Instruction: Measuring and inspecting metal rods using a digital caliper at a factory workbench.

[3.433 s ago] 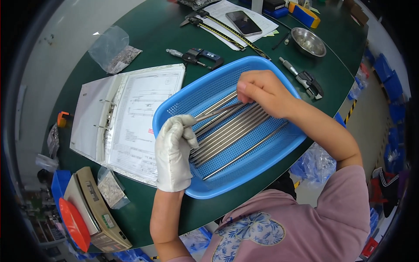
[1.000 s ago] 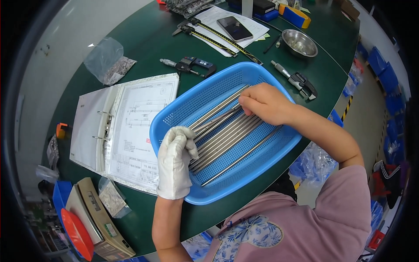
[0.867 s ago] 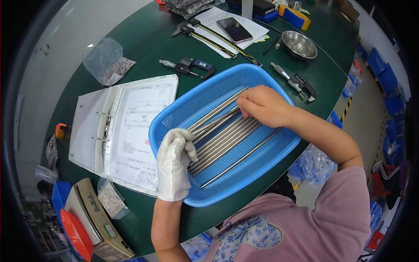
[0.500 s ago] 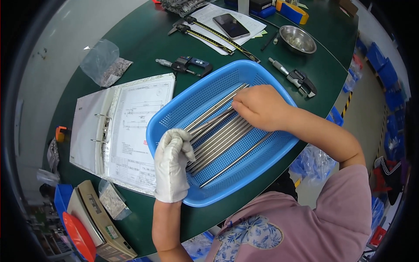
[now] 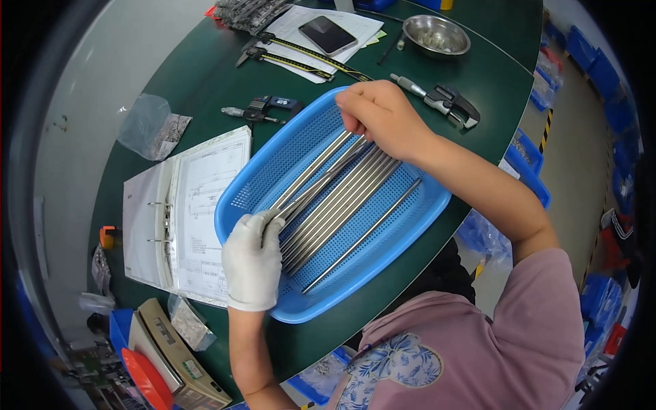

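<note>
A blue perforated plastic basket [image 5: 400,236] holds several thin, shiny metal rods [image 5: 342,205] lying side by side on a slant. My left hand [image 5: 253,265], in a white glove, is closed around the lower ends of a few rods at the basket's left end. Bare and curled, my right hand [image 5: 386,119] is over the rods' upper ends by the far rim. Its fingertips are partly hidden, so I cannot make out what they pinch. One single rod [image 5: 362,236] lies apart on the near side of the basket floor.
An open ring binder [image 5: 205,205] with drawings lies left of the basket. Beyond it are digital micrometers [image 5: 263,108] [image 5: 444,101], calipers [image 5: 301,58], a phone [image 5: 328,34] and a steel bowl [image 5: 437,34]. A scale [image 5: 167,352] stands at the near left on the green table [image 5: 198,89].
My right hand has moved from the middle of the rods toward their upper ends and the far rim. My left hand stays at the lower ends. The whole view has shifted slightly.
</note>
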The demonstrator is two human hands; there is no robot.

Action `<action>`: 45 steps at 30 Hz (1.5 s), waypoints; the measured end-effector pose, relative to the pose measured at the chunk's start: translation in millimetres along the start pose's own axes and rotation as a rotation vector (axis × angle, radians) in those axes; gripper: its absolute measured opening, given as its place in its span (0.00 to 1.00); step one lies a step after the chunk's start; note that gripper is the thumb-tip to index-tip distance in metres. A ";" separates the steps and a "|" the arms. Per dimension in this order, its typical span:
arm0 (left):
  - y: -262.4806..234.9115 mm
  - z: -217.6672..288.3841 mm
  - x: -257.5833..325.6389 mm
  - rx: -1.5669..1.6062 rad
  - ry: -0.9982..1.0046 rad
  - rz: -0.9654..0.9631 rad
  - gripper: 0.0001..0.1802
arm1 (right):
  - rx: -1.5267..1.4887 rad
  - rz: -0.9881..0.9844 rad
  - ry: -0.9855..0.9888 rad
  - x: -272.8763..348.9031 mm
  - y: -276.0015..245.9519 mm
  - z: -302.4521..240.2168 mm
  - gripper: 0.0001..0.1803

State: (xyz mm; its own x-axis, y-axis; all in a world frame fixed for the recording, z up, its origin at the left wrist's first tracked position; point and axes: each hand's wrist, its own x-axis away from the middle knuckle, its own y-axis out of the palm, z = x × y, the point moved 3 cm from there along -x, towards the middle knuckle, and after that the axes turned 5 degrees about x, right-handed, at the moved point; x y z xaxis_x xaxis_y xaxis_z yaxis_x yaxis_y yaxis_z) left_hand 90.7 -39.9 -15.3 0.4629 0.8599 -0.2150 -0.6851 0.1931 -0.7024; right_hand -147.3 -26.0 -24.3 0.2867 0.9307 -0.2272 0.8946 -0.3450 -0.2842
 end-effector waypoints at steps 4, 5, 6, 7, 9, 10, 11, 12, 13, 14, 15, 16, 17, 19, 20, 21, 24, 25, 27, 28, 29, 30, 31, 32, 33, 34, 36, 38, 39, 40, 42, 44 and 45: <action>10.9 -4.9 -5.6 -0.451 0.091 -0.186 0.09 | -0.075 -0.009 0.022 1.8 -4.1 -2.1 0.20; 13.1 -4.4 -5.9 -0.542 0.108 -0.190 0.09 | -0.085 -0.004 0.021 1.3 -5.4 -1.7 0.20; 15.0 -4.5 -5.8 -0.633 0.125 -0.195 0.09 | -0.143 -0.005 0.038 1.3 -6.1 -0.8 0.20; 16.1 -5.6 -4.7 -0.711 0.149 -0.187 0.10 | -0.201 -0.006 0.054 1.4 -6.5 -0.4 0.20; 18.2 -2.3 -4.4 -0.817 0.128 -0.203 0.10 | -0.231 -0.012 0.073 1.8 -8.9 -3.1 0.19; 19.0 -1.9 -4.2 -0.914 0.101 -0.218 0.11 | -0.254 -0.025 0.094 2.3 -9.2 -3.4 0.19; 19.6 -2.1 -3.6 -0.955 0.094 -0.227 0.11 | -0.262 -0.025 0.091 2.5 -9.6 -3.8 0.19; 19.3 -0.1 -3.2 -0.964 0.094 -0.226 0.11 | -0.282 -0.021 0.084 2.7 -9.9 -4.0 0.20; 19.4 2.9 -2.6 -0.929 0.116 -0.217 0.11 | -0.301 -0.017 0.077 3.3 -10.0 -4.0 0.20; 19.2 5.9 -3.1 -0.892 0.141 -0.206 0.11 | -0.305 -0.014 0.073 3.4 -10.6 -5.1 0.20; 18.6 7.5 -1.8 -0.896 0.144 -0.204 0.11 | -0.335 -0.016 0.090 4.0 -10.9 -5.5 0.21; 20.0 9.1 1.0 -0.776 0.175 -0.269 0.10 | -0.364 -0.018 0.107 3.8 -11.3 -4.7 0.21; 20.8 11.2 3.1 -0.654 0.204 -0.334 0.09 | -0.366 -0.016 0.106 3.2 -11.4 -4.0 0.21; 19.0 10.2 0.8 -0.620 0.187 -0.356 0.08 | -0.318 0.003 0.046 1.7 -10.7 -1.7 0.21; 19.5 8.4 -0.1 -0.581 0.167 -0.378 0.08 | -0.317 0.005 0.049 1.7 -9.8 -0.9 0.21; 21.1 7.2 -0.9 -0.579 0.168 -0.381 0.08 | -0.260 0.010 0.041 1.9 -8.9 -0.7 0.19; 25.5 3.9 -6.0 -0.629 0.134 -0.437 0.08 | -0.173 0.015 0.013 5.1 -4.0 -0.9 0.18; 26.8 3.9 -9.1 -0.651 0.137 -0.475 0.08 | -0.141 0.013 -0.009 5.8 -3.2 -2.0 0.18; 28.8 2.8 -9.7 -0.673 0.140 -0.509 0.08 | -0.135 -0.005 0.007 5.7 -6.5 -4.9 0.17; 30.4 3.4 -8.8 -0.703 0.151 -0.513 0.08 | -0.129 -0.025 0.023 4.7 -7.9 -6.5 0.17; 33.3 3.7 -7.7 -0.728 0.166 -0.518 0.08 | -0.125 -0.024 0.021 4.2 -8.5 -5.8 0.17; 34.9 4.8 -6.4 -0.726 0.169 -0.513 0.08 | -0.131 -0.016 -0.015 2.7 -8.8 -6.2 0.16; 34.6 6.4 -5.5 -0.751 0.166 -0.473 0.08 | -0.135 -0.011 -0.053 0.7 -9.2 -8.2 0.15; 34.7 6.1 -3.7 -0.774 0.161 -0.432 0.07 | -0.128 -0.014 -0.060 0.6 -9.5 -8.0 0.15; 33.0 6.1 -3.3 -0.767 0.161 -0.419 0.07 | -0.134 -0.042 -0.034 0.1 -9.8 -8.2 0.15; 28.4 7.1 -4.2 -0.714 0.132 -0.373 0.08 | -0.136 -0.070 -0.010 -1.2 -10.1 -9.6 0.14; 19.0 12.4 -5.5 -0.646 0.110 -0.303 0.08 | -0.156 -0.083 -0.018 -1.5 -8.3 -6.8 0.14; 2.9 17.1 -7.5 -0.349 -0.056 -0.222 0.08 | -0.150 -0.079 -0.028 1.0 -8.9 -4.9 0.13; -7.4 15.6 -4.2 -0.261 0.014 -0.169 0.11 | -0.201 -0.098 0.006 1.7 -6.6 -6.5 0.13; -13.5 14.6 0.6 -0.244 0.037 -0.134 0.11 | -0.250 -0.116 0.040 1.8 -4.0 -7.7 0.13; -20.4 8.6 4.8 0.380 -0.209 -0.053 0.12 | -0.274 -0.170 0.055 3.5 5.9 -4.5 0.13; -18.2 13.5 5.0 0.590 -0.322 -0.071 0.13 | -0.185 -0.191 0.016 6.7 8.4 -8.3 0.14; -12.1 6.7 6.1 0.833 -0.345 -0.073 0.13 | -0.131 -0.203 0.005 9.2 10.2 -10.0 0.14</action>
State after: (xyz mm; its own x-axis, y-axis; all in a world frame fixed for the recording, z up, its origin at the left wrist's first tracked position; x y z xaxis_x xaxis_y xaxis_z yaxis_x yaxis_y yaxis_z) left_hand 98.0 -33.8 -3.5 0.4187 0.9001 0.1205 -0.9080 0.4169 0.0417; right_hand -132.1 -19.7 -19.9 0.0981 0.9800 -0.1729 0.9707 -0.1326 -0.2004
